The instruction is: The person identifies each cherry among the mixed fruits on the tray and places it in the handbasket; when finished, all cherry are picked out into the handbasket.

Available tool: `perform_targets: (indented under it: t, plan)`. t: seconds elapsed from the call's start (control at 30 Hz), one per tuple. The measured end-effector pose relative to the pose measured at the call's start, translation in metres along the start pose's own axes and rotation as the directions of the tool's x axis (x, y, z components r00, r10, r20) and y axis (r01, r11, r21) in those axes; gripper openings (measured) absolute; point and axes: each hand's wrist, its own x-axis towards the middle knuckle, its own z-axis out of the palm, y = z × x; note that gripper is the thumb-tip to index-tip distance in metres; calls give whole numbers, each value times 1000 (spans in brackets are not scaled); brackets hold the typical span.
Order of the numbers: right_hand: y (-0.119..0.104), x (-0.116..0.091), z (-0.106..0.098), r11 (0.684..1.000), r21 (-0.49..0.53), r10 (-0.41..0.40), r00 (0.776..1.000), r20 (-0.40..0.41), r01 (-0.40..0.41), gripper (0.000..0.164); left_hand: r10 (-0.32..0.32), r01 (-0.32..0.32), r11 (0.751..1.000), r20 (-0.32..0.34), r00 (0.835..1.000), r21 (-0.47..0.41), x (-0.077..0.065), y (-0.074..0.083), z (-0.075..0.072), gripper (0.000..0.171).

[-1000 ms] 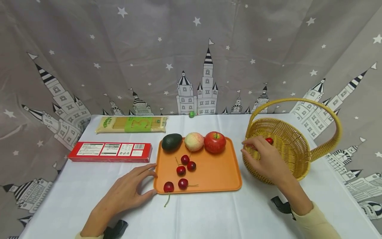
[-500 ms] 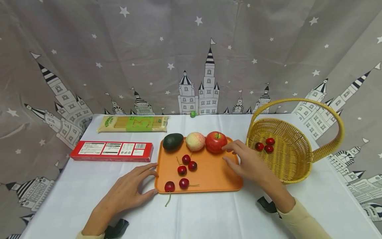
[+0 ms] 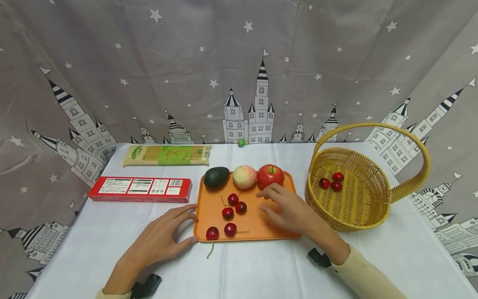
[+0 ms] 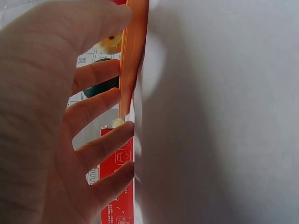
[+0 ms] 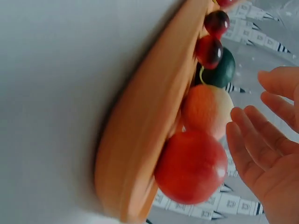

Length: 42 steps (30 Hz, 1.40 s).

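My left hand (image 3: 158,237) rests at the left edge of an orange tray (image 3: 257,230), thumb and fingertips touching or very near its rim. The left wrist view shows that hand's fingers (image 4: 96,109) spread and only slightly bent. Over the tray's right half hovers my right hand (image 3: 289,209), holding nothing, its fingers loosely bent. Several dark red cherries (image 3: 240,207) lie on the tray, one with its stem hanging past the front rim. Along the back rim sit an avocado (image 3: 216,177), a peach (image 3: 244,177) and a red apple (image 3: 270,176), partly covered by the right hand.
A wicker basket (image 3: 358,207) with a tall handle stands to the right, three cherries (image 3: 337,185) inside. On the left lie a red box (image 3: 140,189) and a noodle packet (image 3: 166,155). A small green ball-shaped thing (image 3: 241,143) sits at the back edge.
My right hand has moved left from the basket to above the tray, uncovering the three cherries in the basket. The left hand stays at the tray's edge.
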Motion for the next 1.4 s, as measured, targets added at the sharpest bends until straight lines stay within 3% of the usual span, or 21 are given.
perform_targets:
  t: [0.4,0.77,1.07,1.4]
  plan:
    - [-10,12,24,998,-55,23,989,145,-15,37,-2,2,1000,9,1000,4,1,1,-1,47]
    - [-12,24,33,997,-80,3,981,192,13,36,-6,5,1000,12,1000,8,1,0,-1,47]
    - [-16,33,37,996,-88,22,963,270,2,32,-11,11,1000,23,1000,1,1,1,0,48]
    - [-14,38,39,997,-75,27,956,290,-6,31,-21,21,1000,27,999,2,2,1,-1,49]
